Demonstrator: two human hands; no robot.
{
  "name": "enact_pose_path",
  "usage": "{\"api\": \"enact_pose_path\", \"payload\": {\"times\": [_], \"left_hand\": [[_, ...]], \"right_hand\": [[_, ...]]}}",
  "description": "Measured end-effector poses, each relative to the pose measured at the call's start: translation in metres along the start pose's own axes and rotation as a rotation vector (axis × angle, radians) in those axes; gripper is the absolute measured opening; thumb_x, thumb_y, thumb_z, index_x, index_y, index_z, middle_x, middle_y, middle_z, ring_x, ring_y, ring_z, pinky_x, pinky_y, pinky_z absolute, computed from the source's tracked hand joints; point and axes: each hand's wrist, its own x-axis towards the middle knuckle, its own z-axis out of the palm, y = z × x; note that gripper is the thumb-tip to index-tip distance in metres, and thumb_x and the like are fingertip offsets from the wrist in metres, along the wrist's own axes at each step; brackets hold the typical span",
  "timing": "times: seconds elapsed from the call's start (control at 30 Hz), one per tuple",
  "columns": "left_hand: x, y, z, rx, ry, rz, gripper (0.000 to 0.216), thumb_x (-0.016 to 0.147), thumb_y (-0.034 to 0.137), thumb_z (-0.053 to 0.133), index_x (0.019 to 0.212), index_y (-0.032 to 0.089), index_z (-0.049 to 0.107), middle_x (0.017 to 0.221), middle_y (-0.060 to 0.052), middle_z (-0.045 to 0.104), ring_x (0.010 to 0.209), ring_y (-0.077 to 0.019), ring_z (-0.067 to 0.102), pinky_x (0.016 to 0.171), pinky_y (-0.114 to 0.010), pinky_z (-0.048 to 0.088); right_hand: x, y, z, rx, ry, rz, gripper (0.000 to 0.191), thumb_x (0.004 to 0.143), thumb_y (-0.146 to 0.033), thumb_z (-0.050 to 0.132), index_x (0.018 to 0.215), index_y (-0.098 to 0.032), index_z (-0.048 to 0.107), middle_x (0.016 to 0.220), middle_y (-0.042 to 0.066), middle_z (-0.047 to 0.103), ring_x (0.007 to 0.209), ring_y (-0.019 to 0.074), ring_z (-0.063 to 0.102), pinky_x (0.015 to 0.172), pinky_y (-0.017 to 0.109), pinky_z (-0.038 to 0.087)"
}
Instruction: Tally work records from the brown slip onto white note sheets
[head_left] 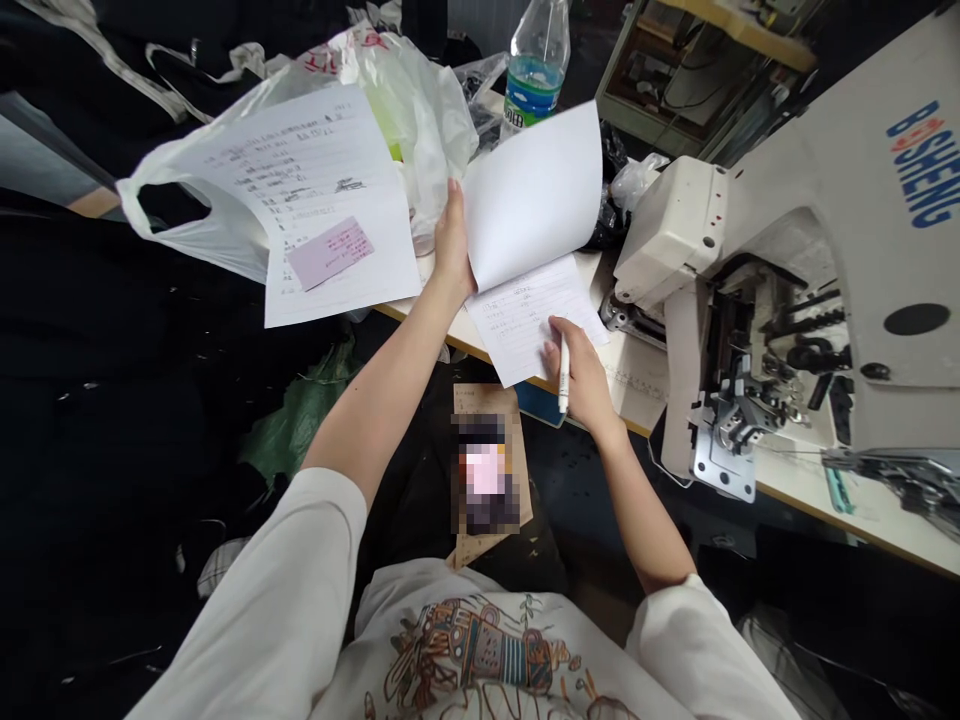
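My left hand (452, 245) holds up a blank white sheet (536, 190) by its left edge, lifting it off a stack of papers. Under it lies a handwritten page (525, 315) at the table's front edge. My right hand (581, 375) rests on that page's lower right corner, fingers closed round a white pen (563, 372) that points down. To the left, another written sheet with a pink slip (330, 252) on it leans over a white plastic bag (405, 100).
A cream sewing machine (825, 250) fills the right side of the table (862, 500). A clear water bottle (534, 65) stands behind the papers. Black fabric (112, 350) covers the left. A brown card (487, 470) lies on my lap.
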Motion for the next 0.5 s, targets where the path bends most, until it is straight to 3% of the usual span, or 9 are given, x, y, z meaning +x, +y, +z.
{"api": "enact_pose_path", "payload": {"times": [0.13, 0.23, 0.43, 0.5], "left_hand": [[-0.003, -0.016, -0.004, -0.052, -0.045, 0.038, 0.038, 0.105, 0.049, 0.041, 0.115, 0.021, 0.065, 0.116, -0.002, 0.075, 0.138, -0.0207, 0.053, 0.115, -0.039, 0.048], [-0.001, -0.017, -0.007, -0.056, -0.042, 0.042, 0.034, 0.104, 0.048, 0.044, 0.111, 0.025, 0.068, 0.114, 0.0, 0.076, 0.142, -0.0212, 0.05, 0.116, -0.038, 0.047], [0.0, -0.015, -0.007, -0.047, -0.081, 0.07, 0.035, 0.107, 0.045, 0.038, 0.104, 0.024, 0.066, 0.112, 0.002, 0.076, 0.143, -0.0189, 0.046, 0.118, -0.042, 0.045], [0.0, -0.015, -0.008, -0.049, -0.077, 0.056, 0.036, 0.107, 0.044, 0.036, 0.101, 0.023, 0.065, 0.11, 0.001, 0.077, 0.141, -0.0194, 0.049, 0.118, -0.043, 0.043]], "right_hand": [[0.004, -0.006, 0.0, 0.287, 0.178, 0.074, 0.042, 0.1, -0.048, 0.044, 0.127, -0.022, 0.062, 0.112, 0.01, 0.073, 0.103, 0.0213, 0.068, 0.095, 0.041, 0.053], [0.019, -0.013, 0.011, 0.455, 0.135, 0.119, 0.027, 0.094, -0.039, 0.052, 0.106, -0.022, 0.068, 0.092, 0.003, 0.071, 0.079, 0.0152, 0.063, 0.078, 0.033, 0.051], [0.052, -0.031, 0.04, 0.516, -0.007, 0.109, 0.003, 0.081, -0.024, 0.054, 0.079, -0.023, 0.054, 0.068, -0.006, 0.056, 0.061, 0.0105, 0.048, 0.063, 0.028, 0.038], [0.055, -0.036, 0.043, 0.46, -0.016, 0.103, 0.015, 0.078, -0.022, 0.055, 0.069, -0.024, 0.044, 0.059, -0.008, 0.047, 0.059, 0.01, 0.043, 0.062, 0.028, 0.033]]}}
